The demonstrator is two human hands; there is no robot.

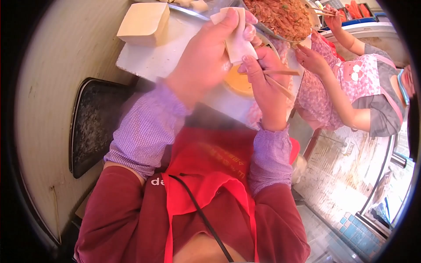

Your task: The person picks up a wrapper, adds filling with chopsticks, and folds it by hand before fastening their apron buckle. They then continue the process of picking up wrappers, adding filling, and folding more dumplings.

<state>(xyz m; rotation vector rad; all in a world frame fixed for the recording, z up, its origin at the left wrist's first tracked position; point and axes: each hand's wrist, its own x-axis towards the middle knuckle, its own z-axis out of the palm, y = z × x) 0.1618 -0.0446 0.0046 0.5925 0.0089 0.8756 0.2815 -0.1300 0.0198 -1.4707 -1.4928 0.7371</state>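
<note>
A plain, cream-coloured wall (48,101) rises along the left, with a thin cord (55,210) low on it. A pale worktop (142,62) stands beside it. Rightward, a whitish surface (337,171) is scuffed and brown-stained, near small blue tiles (359,232). Strong light enters through a bright opening (401,188) at the far right.

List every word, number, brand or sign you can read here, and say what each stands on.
"de", as it appears in the picture: white print on the maroon top, perhaps continuing under the red apron.
Yellow lettering on the apron: too blurred to read.
I can make out no other text.
</note>
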